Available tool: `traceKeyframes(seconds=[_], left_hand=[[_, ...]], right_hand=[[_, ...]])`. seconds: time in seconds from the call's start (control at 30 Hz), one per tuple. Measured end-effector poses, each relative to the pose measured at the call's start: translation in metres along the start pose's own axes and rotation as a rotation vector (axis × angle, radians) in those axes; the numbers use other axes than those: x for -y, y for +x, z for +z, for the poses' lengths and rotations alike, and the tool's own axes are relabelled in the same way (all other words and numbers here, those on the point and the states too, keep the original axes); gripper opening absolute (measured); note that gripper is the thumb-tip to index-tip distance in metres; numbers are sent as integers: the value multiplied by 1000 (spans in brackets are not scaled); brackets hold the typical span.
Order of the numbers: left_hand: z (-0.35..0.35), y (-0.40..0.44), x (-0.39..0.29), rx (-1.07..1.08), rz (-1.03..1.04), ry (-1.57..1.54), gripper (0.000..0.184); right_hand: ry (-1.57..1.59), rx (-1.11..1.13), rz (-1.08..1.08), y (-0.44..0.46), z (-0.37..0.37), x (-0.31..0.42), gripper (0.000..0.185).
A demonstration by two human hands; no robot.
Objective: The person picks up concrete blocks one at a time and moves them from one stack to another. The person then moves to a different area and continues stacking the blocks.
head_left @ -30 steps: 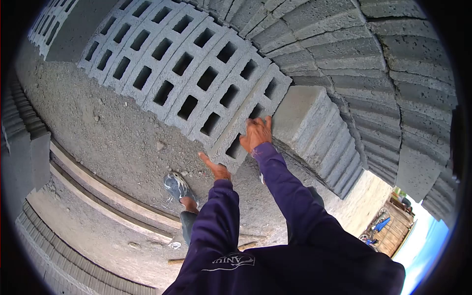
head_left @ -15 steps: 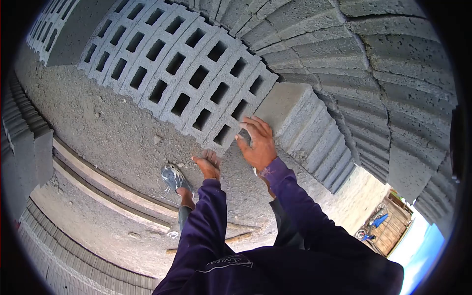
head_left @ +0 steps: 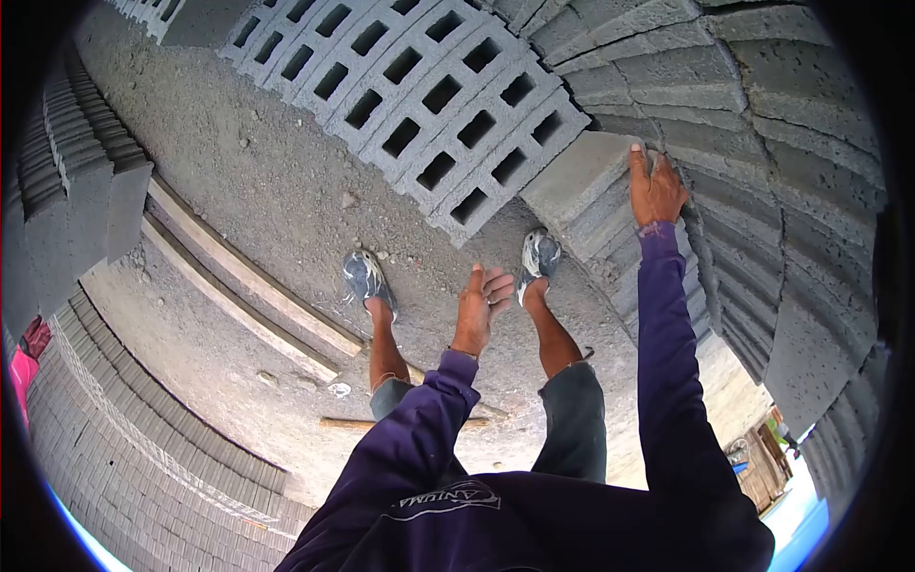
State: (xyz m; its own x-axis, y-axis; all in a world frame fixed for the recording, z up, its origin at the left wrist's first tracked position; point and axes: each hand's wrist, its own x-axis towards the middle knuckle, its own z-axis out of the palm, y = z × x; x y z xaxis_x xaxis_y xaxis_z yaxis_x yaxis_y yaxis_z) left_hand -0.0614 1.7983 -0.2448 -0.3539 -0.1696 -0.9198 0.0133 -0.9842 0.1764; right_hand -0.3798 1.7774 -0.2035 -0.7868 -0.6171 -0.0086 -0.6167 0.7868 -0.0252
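A row of grey hollow blocks [head_left: 441, 92] lies with its openings facing up at the upper middle. Beside its right end is a smooth-faced stack of blocks [head_left: 581, 181]. My right hand [head_left: 657, 188] rests on the upper right edge of that stack, fingers apart, with nothing seen in its grip. My left hand [head_left: 482, 307] hangs in the air below the hollow row, palm partly turned up, its fingers apart and holding nothing.
Stacked blocks rise like a wall [head_left: 791, 191] on the right. Two long wooden planks [head_left: 253, 276] and a stick [head_left: 348, 422] lie on the ground. More block stacks [head_left: 124, 214] stand at the left. Part of a person in pink [head_left: 21, 377] shows at the far left.
My right hand has left the end of the hollow row and moved right onto the neighbouring stack. My left hand has drawn away from the row. The view has shifted, showing both feet.
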Motion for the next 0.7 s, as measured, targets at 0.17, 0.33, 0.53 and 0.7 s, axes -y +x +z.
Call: traceKeyframes(seconds=[0.17, 0.33, 0.53, 0.7], left_hand=[[46, -3, 11, -14, 140, -223, 72], [-20, -1, 33, -335, 241, -488, 67], [-86, 23, 51, -353, 159, -382, 58], [-93, 26, 45, -335, 178, -390, 53]], right_hand=[[159, 50, -156, -71, -48, 39, 48], [586, 456, -93, -132, -57, 61, 35], [252, 747, -306, -129, 9, 67, 60], [106, 729, -208, -133, 35, 77, 63]])
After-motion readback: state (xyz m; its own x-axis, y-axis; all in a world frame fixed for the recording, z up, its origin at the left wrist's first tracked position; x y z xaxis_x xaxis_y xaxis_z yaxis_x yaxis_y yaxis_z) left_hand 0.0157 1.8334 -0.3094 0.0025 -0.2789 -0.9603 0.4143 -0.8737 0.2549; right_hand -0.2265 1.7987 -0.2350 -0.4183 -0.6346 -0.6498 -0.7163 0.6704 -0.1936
